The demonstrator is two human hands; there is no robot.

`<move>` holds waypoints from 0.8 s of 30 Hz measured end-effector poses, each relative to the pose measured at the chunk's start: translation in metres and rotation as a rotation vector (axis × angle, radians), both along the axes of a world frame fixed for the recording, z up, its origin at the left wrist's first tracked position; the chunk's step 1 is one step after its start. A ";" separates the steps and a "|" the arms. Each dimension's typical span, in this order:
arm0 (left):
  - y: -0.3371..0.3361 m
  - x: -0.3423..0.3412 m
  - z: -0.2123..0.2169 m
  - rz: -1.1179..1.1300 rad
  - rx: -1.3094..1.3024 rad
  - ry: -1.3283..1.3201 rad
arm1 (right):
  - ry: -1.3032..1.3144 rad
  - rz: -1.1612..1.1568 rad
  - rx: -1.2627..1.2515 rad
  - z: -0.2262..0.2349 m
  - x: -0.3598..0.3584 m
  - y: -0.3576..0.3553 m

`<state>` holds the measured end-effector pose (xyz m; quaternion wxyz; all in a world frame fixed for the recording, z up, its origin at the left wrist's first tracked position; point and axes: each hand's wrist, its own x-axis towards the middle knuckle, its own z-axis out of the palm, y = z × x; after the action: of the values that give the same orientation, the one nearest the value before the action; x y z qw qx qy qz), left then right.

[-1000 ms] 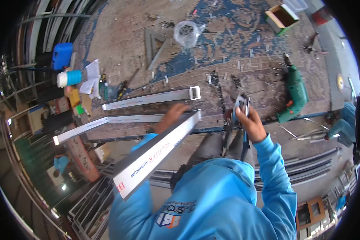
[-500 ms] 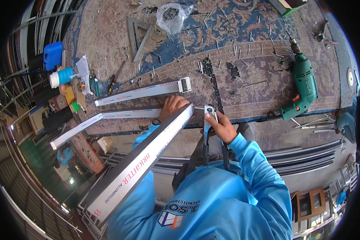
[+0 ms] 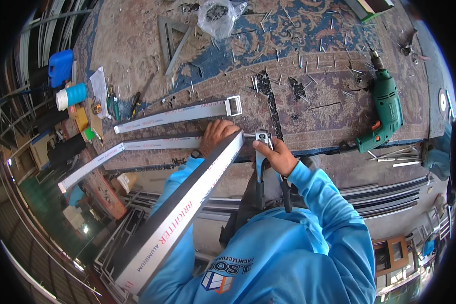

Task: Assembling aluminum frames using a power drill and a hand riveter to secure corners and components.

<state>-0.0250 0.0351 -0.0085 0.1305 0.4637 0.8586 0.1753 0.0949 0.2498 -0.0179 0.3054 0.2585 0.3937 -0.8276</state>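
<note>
Left hand [image 3: 219, 136]: beside long white-and-dark aluminium profile [image 3: 183, 210]; grip partly hidden, cannot tell.
Right hand [image 3: 279, 157]: gripping silver, black-handled metal riveter [image 3: 260, 164], nose at profile end.

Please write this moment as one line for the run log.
right grip: holds hand riveter, nose at aluminium frame | left grip: at frame corner | green drill: lying on table
</note>
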 end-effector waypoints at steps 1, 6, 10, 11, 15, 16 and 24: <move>0.000 0.000 0.000 -0.017 -0.001 0.005 | -0.036 -0.008 -0.016 -0.001 -0.004 0.002; 0.000 0.000 0.001 0.011 0.040 -0.035 | -0.169 0.044 -0.200 0.007 -0.005 0.014; -0.002 -0.001 0.003 -0.015 0.060 -0.054 | -0.252 -0.284 -0.830 0.039 0.044 0.009; -0.002 -0.001 0.002 -0.021 0.053 -0.030 | -0.186 -0.268 -0.858 0.047 0.057 0.002; -0.003 0.000 0.001 -0.028 0.037 -0.004 | -0.289 -0.178 -0.556 0.053 0.077 -0.024; -0.004 0.000 0.001 -0.036 0.002 -0.011 | -0.256 -0.195 -0.477 0.050 0.075 -0.030; -0.004 0.002 0.001 -0.041 0.055 0.014 | -0.367 -0.106 -0.105 0.067 0.067 -0.036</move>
<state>-0.0232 0.0313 -0.0075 0.1151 0.4859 0.8447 0.1930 0.1617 0.2133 0.0492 0.3410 0.4092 0.2736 -0.8009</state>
